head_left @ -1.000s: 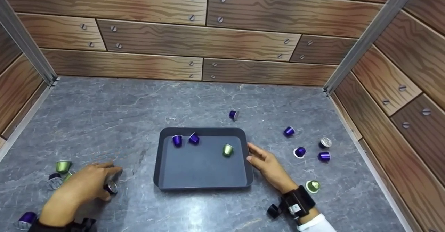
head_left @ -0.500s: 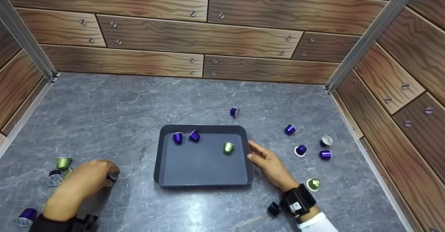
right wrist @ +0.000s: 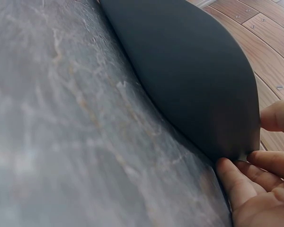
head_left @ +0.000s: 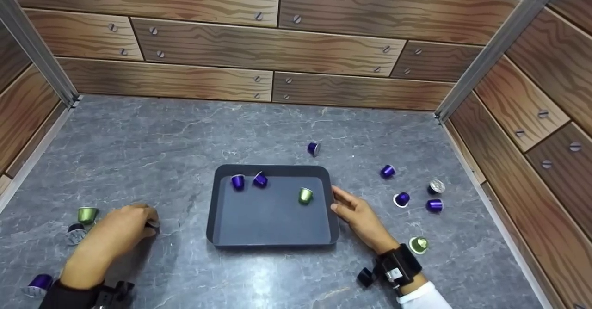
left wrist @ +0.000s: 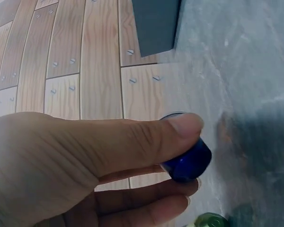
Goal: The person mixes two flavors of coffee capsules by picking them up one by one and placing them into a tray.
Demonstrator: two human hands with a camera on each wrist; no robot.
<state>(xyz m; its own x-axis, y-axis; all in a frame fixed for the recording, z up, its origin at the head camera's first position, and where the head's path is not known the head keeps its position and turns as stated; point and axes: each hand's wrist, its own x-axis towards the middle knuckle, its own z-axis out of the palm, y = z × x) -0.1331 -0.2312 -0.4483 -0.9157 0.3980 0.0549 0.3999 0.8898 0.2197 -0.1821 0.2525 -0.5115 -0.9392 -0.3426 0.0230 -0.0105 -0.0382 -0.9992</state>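
Note:
My left hand (head_left: pixel 113 232) pinches a dark blue-purple coffee capsule (left wrist: pixel 191 163) between thumb and fingers, low over the tabletop at the left. In the head view that capsule is mostly hidden by the fingers. A dark grey rectangular tray (head_left: pixel 268 223) lies in the middle, holding two purple capsules (head_left: pixel 237 182) near its far wall and a green capsule (head_left: pixel 305 195) towards its right. The fingers of my right hand (head_left: pixel 363 221) rest against the outside of the tray's right wall. Close to my left hand lie another green capsule (head_left: pixel 87 214) and a dark capsule (head_left: pixel 76 234).
Several purple, dark and green capsules (head_left: pixel 387 171) are scattered on the marbled table right of the tray. One purple capsule (head_left: pixel 314 149) lies behind it; another purple capsule (head_left: pixel 40 285) is at the near left. Wood-patterned walls (head_left: pixel 199 45) enclose the table.
My left fingers have closed round the capsule beside them and shifted slightly away from me. The right hand stays at the tray; the head view has tilted a little.

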